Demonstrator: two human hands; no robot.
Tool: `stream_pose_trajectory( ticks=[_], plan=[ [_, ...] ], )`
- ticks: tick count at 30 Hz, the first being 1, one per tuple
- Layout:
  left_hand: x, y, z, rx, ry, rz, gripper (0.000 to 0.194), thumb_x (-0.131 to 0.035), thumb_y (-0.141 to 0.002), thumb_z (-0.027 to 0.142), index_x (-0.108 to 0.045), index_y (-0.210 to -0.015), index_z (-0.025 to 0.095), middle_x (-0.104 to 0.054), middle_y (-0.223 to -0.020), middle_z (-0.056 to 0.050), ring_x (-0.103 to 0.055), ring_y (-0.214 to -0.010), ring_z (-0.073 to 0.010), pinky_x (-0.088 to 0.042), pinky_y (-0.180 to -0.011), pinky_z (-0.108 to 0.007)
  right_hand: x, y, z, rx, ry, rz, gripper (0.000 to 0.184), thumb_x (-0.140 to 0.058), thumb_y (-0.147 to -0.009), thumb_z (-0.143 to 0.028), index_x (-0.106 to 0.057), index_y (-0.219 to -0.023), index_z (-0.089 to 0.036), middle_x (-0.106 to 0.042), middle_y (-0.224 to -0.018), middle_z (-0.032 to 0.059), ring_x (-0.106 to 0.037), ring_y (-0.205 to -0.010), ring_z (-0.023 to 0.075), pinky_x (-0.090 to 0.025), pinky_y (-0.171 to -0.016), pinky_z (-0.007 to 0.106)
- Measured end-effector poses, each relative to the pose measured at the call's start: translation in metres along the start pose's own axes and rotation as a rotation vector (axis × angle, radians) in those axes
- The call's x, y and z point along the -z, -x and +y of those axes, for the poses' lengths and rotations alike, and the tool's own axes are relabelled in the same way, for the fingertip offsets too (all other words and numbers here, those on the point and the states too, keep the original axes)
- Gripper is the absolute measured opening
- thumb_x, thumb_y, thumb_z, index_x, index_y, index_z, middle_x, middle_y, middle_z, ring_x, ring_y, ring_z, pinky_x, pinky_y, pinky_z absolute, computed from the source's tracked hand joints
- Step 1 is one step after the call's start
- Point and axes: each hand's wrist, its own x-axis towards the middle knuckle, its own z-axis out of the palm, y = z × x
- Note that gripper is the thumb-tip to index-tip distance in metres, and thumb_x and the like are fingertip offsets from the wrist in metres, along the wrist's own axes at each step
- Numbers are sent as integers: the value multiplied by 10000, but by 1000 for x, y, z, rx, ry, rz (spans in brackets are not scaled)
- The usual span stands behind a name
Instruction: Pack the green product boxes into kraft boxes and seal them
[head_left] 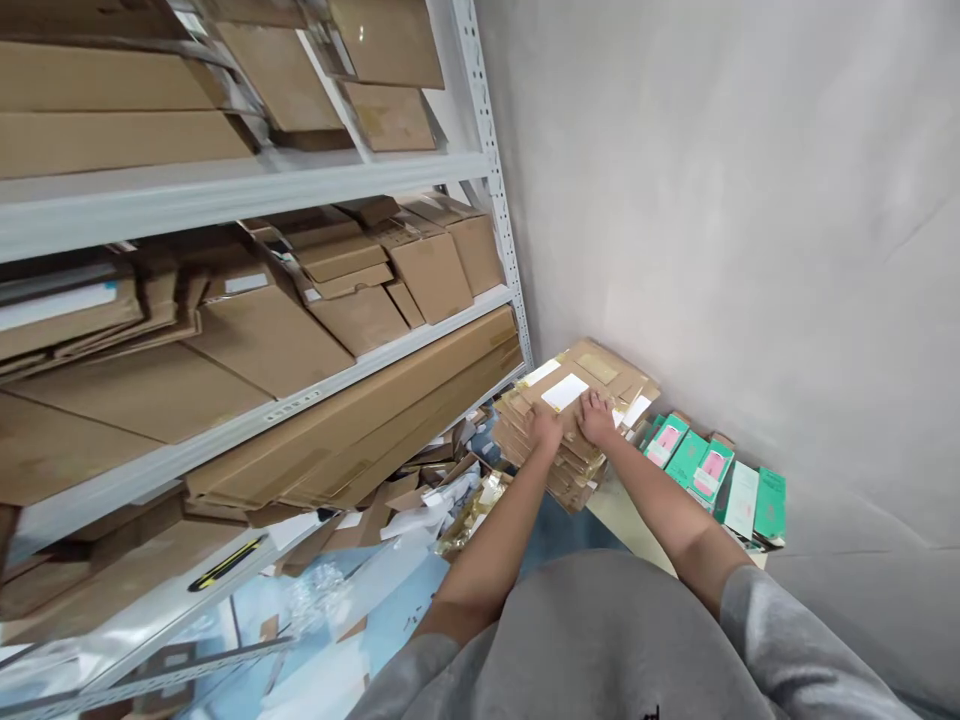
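Left hand and right hand are lying palm-down on top of a stack of flattened cardboard mailers, fingers spread, grip open, not closing around any edge. The stack is sitting in the corner between a white steel shelving rack and a grey wall. Green-and-pink cartons are lying just beside it, right. Flat brown cartons are filling the shelves.

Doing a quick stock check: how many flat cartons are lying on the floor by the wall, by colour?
Green cartons with a pink panel: 2
Plain green cartons: 2
White carton: 1
Total: 5
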Motion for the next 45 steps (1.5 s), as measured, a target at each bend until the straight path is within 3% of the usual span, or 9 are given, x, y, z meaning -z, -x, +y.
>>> stream_pose_trajectory(
  ticks=[5,10,14,22,27,31,35,39,45],
  plan=[
    [-9,-17,-5,68,135,31,679,-837,-772,347,-617,-1381,143,-634,-1442,-351,-569,-1455,-489,-407,-1157,-634,-29,-1,1,24,-8,82,650,-619,-1044,-343,-516,-1658,-158,-429,-1759,235,-314,-1674,384,-151,-1357,645],
    [-9,-27,3,106,237,40,440,-742,-845,296,-668,-1255,155,-705,-1317,-313,-671,-1287,-476,-474,-1084,-628,-21,-1,-2,16,-31,133,553,-574,-1072,-365,-594,-1592,-178,-561,-1643,232,-478,-1545,389,-298,-1309,597],
    [-5,-32,10,41,299,44,275,-642,-885,251,-698,-1152,214,-781,-1115,-198,-736,-1125,-391,-548,-1017,-545,4,-6,-1,7,-93,183,489,-511,-1085,-336,-637,-1532,-185,-610,-1557,201,-559,-1454,349,-386,-1278,526],
    [18,-44,33,-108,538,-70,338,-590,-959,325,-658,-1282,248,-783,-1268,-103,-734,-1196,-278,-583,-1085,-430,82,6,46,-174,-234,599,853,-659,-1001,-588,-400,-1694,-164,-315,-1801,228,-283,-1678,394,-300,-1337,610],
    [-1,-24,69,-197,659,-275,397,-619,-979,363,-650,-1350,224,-784,-1272,-106,-737,-1211,-261,-598,-1082,-404,137,53,94,-278,-470,720,897,-709,-944,-655,-445,-1651,-170,-583,-1629,199,-561,-1510,356,-458,-1254,533],
    [-40,22,103,-213,675,-444,339,-628,-980,374,-650,-1291,241,-778,-1284,-87,-748,-1188,-233,-610,-1059,-378,160,126,133,-349,-565,872,732,-761,-894,-640,-594,-1455,-201,-747,-1402,149,-724,-1253,327,-578,-1105,474],
    [-84,97,136,-270,656,-627,300,-674,-972,419,-643,-1213,244,-780,-1261,-85,-755,-1148,-225,-614,-1030,-356,166,220,174,-549,-549,1076,677,-800,-827,-649,-608,-1304,-208,-787,-1261,134,-747,-1137,317,-609,-1007,437],
    [-124,193,159,-331,635,-820,341,-755,-929,458,-634,-1157,235,-781,-1233,-102,-760,-1138,-248,-613,-1036,-372,167,332,212,-747,-511,1232,646,-804,-813,-660,-597,-1245,-228,-797,-1208,122,-748,-1083,309,-606,-967,418],
    [-165,367,174,-396,585,-1093,408,-822,-861,493,-640,-1126,241,-782,-1178,-91,-768,-1116,-266,-611,-1035,-403,161,523,247,-916,-414,1477,705,-782,-825,-656,-589,-1345,-222,-762,-1345,154,-712,-1240,342,-579,-1045,448]
  ],
)
